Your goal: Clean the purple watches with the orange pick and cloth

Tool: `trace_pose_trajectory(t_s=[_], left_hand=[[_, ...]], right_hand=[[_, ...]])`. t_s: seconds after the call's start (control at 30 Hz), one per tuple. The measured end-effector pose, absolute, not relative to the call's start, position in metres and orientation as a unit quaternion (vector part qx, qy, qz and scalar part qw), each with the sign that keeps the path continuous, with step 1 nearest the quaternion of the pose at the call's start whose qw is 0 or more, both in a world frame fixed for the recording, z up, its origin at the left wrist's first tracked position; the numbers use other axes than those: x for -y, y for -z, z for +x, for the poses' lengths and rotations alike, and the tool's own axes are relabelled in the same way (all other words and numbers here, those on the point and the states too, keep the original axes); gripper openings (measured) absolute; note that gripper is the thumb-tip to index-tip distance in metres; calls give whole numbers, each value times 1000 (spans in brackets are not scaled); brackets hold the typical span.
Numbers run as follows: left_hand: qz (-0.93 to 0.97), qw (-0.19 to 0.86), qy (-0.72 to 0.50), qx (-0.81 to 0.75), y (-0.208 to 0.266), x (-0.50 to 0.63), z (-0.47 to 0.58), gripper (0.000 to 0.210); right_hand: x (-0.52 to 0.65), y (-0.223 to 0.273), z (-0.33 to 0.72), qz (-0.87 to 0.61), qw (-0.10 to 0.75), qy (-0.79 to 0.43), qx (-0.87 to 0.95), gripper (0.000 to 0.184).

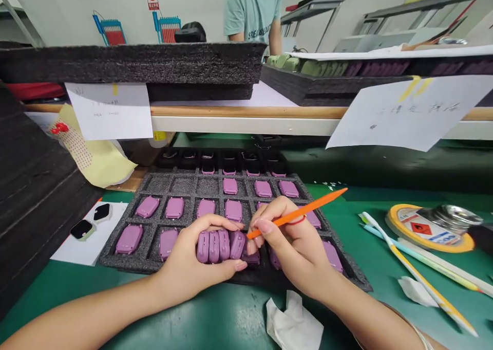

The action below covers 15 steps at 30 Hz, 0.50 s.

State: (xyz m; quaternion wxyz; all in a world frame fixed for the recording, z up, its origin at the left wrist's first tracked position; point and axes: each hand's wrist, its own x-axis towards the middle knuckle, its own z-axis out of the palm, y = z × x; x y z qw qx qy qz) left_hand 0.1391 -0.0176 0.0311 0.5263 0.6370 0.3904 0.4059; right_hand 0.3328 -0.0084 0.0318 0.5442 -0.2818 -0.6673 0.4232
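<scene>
My left hand [196, 255] is closed around a row of several purple watch cases [213, 246] standing on edge, thumb below and fingers above. The rightmost case leans away from the others. Pinched in my right hand [295, 237] is an orange plastic pry stick [308, 208], its lower tip beside that leaning case. Whether the tip touches it I cannot tell. Both hands are over a grey foam tray [148, 237] with square compartments. Purple cases like this one [130, 238] lie in many compartments; some in the back rows hold none. My right hand hides part of the tray.
A crumpled white tissue [295, 321] lies in front. To the right are a toothbrush [419, 275], pens and a yellow-rimmed round container [429, 226]. Two watches [82, 230] rest on white paper at left. Black foam trays [131, 65] sit on the shelf; a person [253, 16] is behind it.
</scene>
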Motion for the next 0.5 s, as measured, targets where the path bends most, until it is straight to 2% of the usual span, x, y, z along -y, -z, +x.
trace_pose_trajectory(t_s=[0.23, 0.37, 0.5], left_hand=[[643, 517, -399, -401, -30, 17, 138, 39], [638, 514, -405, -407, -29, 16, 139, 37], [627, 515, -418, -409, -28, 16, 142, 38]], right_hand=[[8, -27, 331, -267, 523, -273, 762, 11], [10, -30, 330, -266, 497, -251, 787, 12], [6, -26, 328, -306, 513, -204, 776, 13]])
